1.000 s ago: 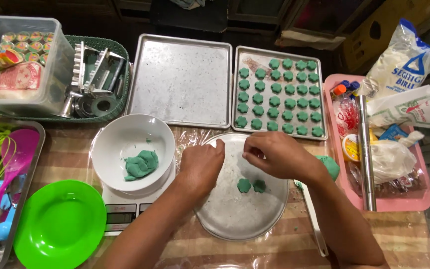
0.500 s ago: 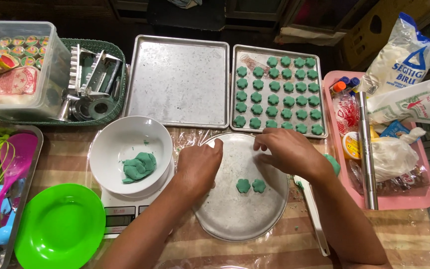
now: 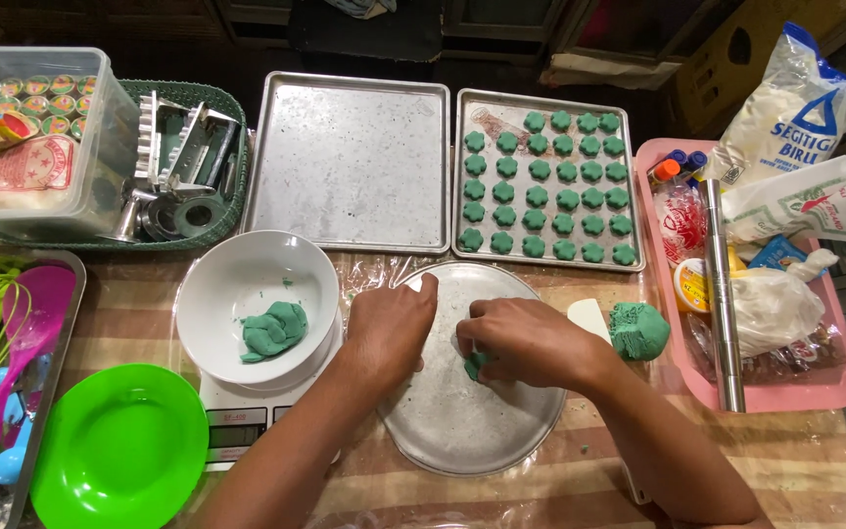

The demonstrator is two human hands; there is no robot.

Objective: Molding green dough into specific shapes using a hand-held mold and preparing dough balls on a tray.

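Note:
A round metal plate (image 3: 462, 431) lies in front of me on the table. My left hand (image 3: 391, 326) rests on its left rim, fingers curled, nothing visible in it. My right hand (image 3: 526, 341) is over the plate's middle, fingers down on small green dough pieces (image 3: 475, 366), which it mostly hides. A lump of green dough (image 3: 638, 329) sits just right of the plate. More green dough (image 3: 273, 329) lies in a white bowl (image 3: 237, 284) on a kitchen scale (image 3: 237, 419).
Behind the plate, a baking tray (image 3: 629, 186) holds several rows of green cookies, beside an empty tray (image 3: 350, 162). A pink tray (image 3: 785, 392) with bags and a metal rolling pin (image 3: 722, 294) stands right. A green plate (image 3: 119, 446), utensil tray (image 3: 12, 333) and basket (image 3: 183, 176) are left.
My right hand has dropped from the plate's far edge onto the green pieces in the middle, covering them. My left hand has stayed near the plate's left rim.

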